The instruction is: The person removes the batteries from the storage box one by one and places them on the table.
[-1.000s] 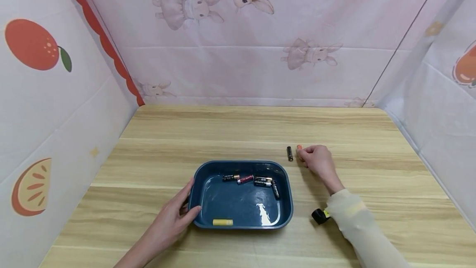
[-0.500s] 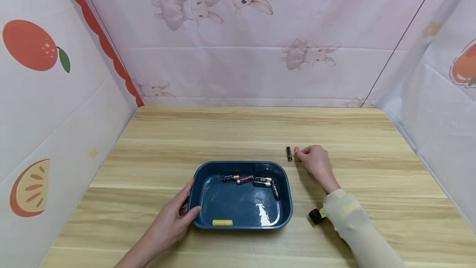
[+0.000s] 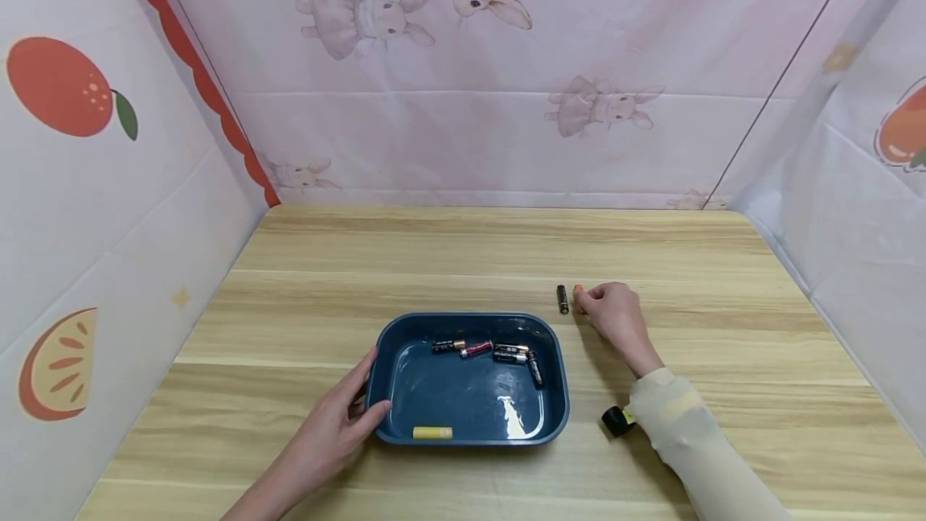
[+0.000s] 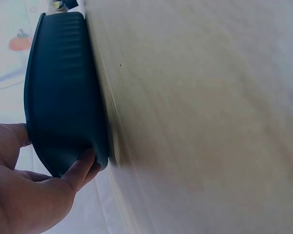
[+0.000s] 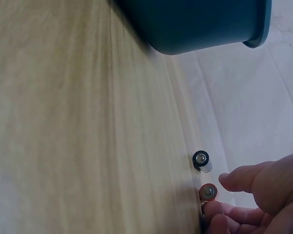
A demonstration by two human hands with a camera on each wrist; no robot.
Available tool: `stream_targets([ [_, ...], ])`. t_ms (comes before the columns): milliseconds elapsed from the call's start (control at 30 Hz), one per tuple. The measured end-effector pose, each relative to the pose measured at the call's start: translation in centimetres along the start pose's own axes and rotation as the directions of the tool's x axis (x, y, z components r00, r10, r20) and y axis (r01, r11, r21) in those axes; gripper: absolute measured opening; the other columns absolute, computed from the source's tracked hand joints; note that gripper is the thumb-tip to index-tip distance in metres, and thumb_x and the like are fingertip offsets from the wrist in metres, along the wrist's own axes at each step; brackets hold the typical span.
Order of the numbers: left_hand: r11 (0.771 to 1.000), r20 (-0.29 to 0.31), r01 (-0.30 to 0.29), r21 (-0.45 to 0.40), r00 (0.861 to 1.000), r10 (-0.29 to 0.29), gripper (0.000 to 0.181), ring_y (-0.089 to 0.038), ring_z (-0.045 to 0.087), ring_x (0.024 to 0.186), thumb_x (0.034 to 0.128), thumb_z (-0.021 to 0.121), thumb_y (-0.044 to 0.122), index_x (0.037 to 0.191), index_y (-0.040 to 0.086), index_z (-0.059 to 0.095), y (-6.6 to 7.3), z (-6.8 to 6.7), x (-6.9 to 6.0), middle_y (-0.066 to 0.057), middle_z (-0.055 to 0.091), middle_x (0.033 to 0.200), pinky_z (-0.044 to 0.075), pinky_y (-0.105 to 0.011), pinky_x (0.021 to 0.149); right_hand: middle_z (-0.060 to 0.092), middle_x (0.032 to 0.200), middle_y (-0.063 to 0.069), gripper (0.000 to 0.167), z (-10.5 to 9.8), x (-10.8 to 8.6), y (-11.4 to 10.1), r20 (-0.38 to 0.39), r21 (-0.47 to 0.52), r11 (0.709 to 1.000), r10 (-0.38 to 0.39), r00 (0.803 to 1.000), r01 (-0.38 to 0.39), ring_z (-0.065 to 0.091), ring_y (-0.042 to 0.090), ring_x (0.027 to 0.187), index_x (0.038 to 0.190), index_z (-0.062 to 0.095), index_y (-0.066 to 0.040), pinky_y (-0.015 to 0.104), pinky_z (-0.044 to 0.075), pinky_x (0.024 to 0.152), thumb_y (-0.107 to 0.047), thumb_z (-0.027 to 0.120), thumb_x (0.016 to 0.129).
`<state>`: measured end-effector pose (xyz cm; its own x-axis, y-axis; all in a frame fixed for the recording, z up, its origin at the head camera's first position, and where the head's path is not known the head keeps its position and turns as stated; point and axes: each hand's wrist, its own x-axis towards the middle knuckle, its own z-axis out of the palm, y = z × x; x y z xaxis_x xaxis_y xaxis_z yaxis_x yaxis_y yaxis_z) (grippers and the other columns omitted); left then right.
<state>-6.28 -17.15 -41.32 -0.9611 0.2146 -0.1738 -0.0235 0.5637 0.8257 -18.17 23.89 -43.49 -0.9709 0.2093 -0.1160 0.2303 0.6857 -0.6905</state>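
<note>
My left hand [image 3: 334, 420] grips the left side of a dark blue plastic tray [image 3: 470, 442], thumb over the rim and fingers against the outer wall. Several dark batteries, among them one black battery [image 3: 536, 369], and a red battery [image 3: 477, 349] lie along its far and right sides. A yellow battery [image 3: 432, 432] lies by the near wall. Right of the tray, my right hand [image 3: 613, 316] holds an orange battery [image 3: 578, 289] on the table between thumb and fingers, partly hiding it. Just left of it, apart, lies a black battery [image 5: 200, 158] with its end toward the right wrist camera.
A black object with a yellow-green part [image 3: 616, 421] shows by the right sleeve [image 3: 673, 416], at the wrist. The wood-grain table [image 3: 434, 248] ends at a pink rabbit-print cloth [image 3: 463, 143] behind, with white printed cloths at both sides.
Over the first half second my right hand shifts slightly left with the orange battery, closer to the black one. Since then nothing visibly moves. My left hand stays on the tray.
</note>
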Motion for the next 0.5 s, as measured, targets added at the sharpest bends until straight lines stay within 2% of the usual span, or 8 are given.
stream_targets([
  [233, 1.0, -0.006, 0.004, 0.015, 1.0, -0.004, 0.075, -0.036, 0.051, 0.138, 0.1026, 0.067, 0.014, 0.165, 0.011, 0.024, 0.14, -0.03, -0.08, -0.021, 0.033, 0.164, 0.053, -0.038, 0.102, 0.068, 0.066, 0.004, 0.042, 0.02, -0.01, 0.16, 0.002, 0.004, 1.0, -0.014, 1.0, 0.014, 0.052, 0.015, 0.055, 0.085, 0.078, -0.004, 0.023, 0.034, 0.046, -0.035, 0.059, 0.106],
  [500, 1.0, -0.005, 0.012, 0.001, 1.0, -0.012, 0.075, -0.035, 0.053, 0.136, 0.1028, 0.066, 0.014, 0.165, 0.011, 0.024, 0.19, 0.03, -0.08, -0.021, 0.033, 0.164, 0.053, -0.035, 0.102, 0.066, 0.066, 0.005, 0.043, -0.26, -0.15, 0.25, 0.003, 0.008, 1.0, -0.005, 1.0, 0.005, 0.051, 0.016, 0.055, 0.085, 0.077, -0.004, 0.024, 0.034, 0.046, -0.036, 0.057, 0.106],
])
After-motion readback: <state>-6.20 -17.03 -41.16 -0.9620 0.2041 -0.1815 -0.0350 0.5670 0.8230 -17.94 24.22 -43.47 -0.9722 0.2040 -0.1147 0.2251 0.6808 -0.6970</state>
